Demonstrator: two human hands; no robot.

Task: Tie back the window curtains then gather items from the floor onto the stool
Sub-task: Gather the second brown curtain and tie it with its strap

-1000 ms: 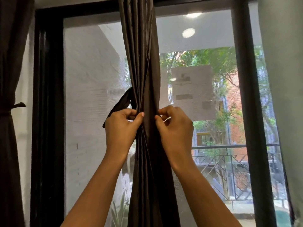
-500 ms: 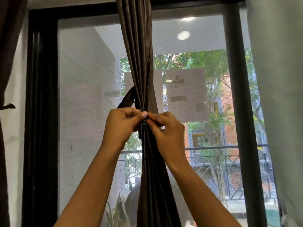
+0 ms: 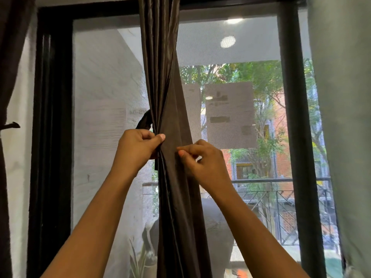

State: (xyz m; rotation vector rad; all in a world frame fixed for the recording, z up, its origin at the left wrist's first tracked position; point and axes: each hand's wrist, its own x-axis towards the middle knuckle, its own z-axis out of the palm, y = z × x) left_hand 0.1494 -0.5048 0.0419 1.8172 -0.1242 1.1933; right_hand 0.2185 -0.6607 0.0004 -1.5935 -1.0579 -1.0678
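Observation:
A dark brown curtain [image 3: 160, 57] hangs bunched in the middle of the window. My left hand [image 3: 138, 147] grips its gathered folds at mid height, thumb pressed on the front. A dark tie-back strap [image 3: 145, 122] pokes out behind that hand on the left. My right hand [image 3: 202, 159] is just to the right, fingers curled and pinching the curtain's right edge, which fans out above it. The floor, the items and the stool are out of view.
A second dark curtain [image 3: 8, 57] hangs tied at the far left, its strap end [image 3: 13, 125] sticking out. A pale curtain [image 3: 345, 97] covers the right edge. A black window frame post [image 3: 295, 117] stands right of centre. Mesh screen fills the panes.
My right hand has moved away from my left hand, down and to the right, and the curtain's right edge has spread out. The left hand keeps its grip.

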